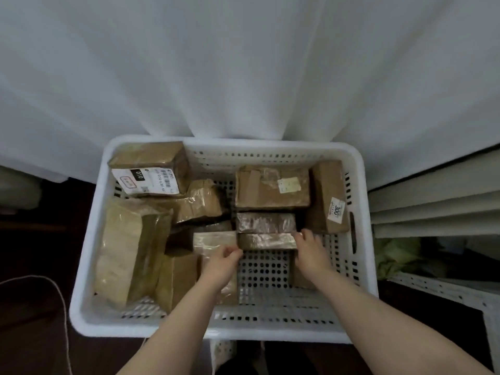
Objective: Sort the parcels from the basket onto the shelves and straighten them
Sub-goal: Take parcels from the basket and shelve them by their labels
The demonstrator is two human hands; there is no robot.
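Note:
A white perforated plastic basket (89, 280) stands on the floor below me and holds several brown taped parcels. Both my hands reach into it. My left hand (220, 262) pinches the left end of a small flat taped parcel (266, 240) lying near the basket's middle. My right hand (311, 249) grips that parcel's right end. A similar taped parcel (266, 222) lies just behind it. A box with a white shipping label (148, 169) sits at the back left, and a box marked 300 (328, 197) leans at the right wall.
A white curtain (243, 63) hangs right behind the basket. White shelf boards (438, 201) and a perforated white shelf upright (443, 290) stand at the right, with a green bag (397, 255) under them. A thin cord (58, 290) loops over the dark floor at the left.

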